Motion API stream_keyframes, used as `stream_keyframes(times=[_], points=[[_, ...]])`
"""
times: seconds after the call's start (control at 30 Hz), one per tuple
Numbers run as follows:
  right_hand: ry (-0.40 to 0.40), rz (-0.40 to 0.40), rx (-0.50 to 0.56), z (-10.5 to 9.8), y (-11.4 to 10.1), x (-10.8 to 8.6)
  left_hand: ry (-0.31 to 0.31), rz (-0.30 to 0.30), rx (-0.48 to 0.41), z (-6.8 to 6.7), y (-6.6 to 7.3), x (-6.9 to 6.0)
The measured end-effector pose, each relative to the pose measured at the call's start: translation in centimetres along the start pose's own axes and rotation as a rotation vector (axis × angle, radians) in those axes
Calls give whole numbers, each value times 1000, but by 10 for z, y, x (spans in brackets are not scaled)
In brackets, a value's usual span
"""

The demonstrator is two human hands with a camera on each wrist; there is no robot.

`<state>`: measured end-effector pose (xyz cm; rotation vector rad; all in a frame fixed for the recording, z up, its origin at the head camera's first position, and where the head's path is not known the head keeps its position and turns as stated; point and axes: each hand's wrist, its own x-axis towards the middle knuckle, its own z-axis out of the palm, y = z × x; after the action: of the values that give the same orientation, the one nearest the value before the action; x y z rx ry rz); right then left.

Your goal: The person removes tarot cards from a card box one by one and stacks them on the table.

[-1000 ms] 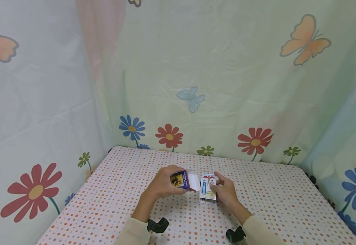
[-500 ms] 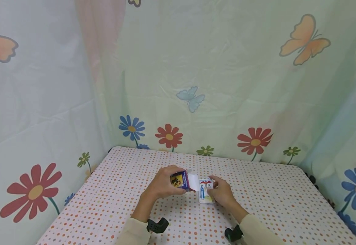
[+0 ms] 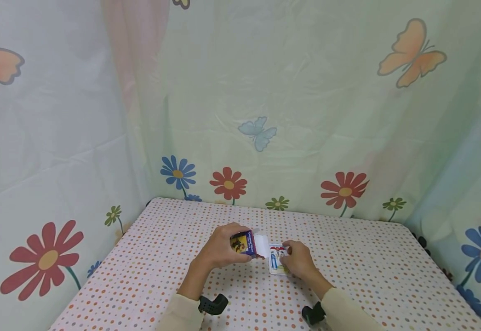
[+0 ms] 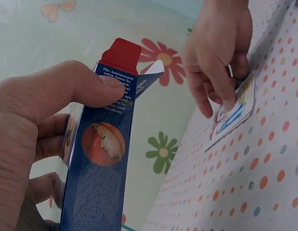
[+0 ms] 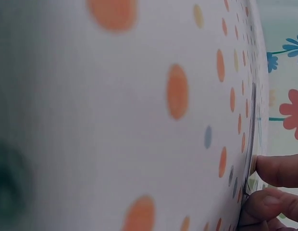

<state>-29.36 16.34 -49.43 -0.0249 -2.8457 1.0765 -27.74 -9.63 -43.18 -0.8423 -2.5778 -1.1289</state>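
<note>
My left hand (image 3: 226, 246) grips a dark blue and yellow tarot card box (image 3: 243, 244) above the table. Its white flap (image 3: 262, 245) stands open toward the right. In the left wrist view my thumb lies along the narrow side of the box (image 4: 103, 144), near its red tab (image 4: 121, 55). Just right of the box, a thin pile of tarot cards (image 3: 277, 264) lies face up on the table. My right hand (image 3: 300, 259) pinches these cards (image 4: 235, 113) at their right side, with the thumb on the top face. Edge-on in the right wrist view, the cards (image 5: 252, 125) look flat against the cloth.
A white cloth with coloured dots covers the table (image 3: 191, 220). Curtains printed with flowers and butterflies (image 3: 298, 161) rise behind and at both sides. Dark wrist devices (image 3: 213, 304) are strapped at both sleeves.
My right hand has brought the upper card or cards down and slightly left onto the one beneath, so their edges now line up. The left hand and box have stayed still.
</note>
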Motion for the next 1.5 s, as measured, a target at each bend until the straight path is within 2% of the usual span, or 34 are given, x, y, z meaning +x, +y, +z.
stream_keyframes(times=[0.27, 0.43, 0.6, 1.1, 1.37, 1.5], points=[[7, 24, 19, -1, -2, -1, 2, 2, 0, 0, -1, -1], [62, 70, 80, 2, 0, -6, -9, -14, -1, 2, -1, -3], [127, 71, 115, 2, -3, -12, -17, -23, -1, 3, 0, -4], [281, 43, 310, 2, -45, -33, -19, -10, 9, 1, 1, -2], [367, 41, 374, 5, -58, -41, -18, -9, 4, 1, 1, -1], [382, 28, 418, 7, -62, -44, -17, 1, 3, 1, 0, 0]])
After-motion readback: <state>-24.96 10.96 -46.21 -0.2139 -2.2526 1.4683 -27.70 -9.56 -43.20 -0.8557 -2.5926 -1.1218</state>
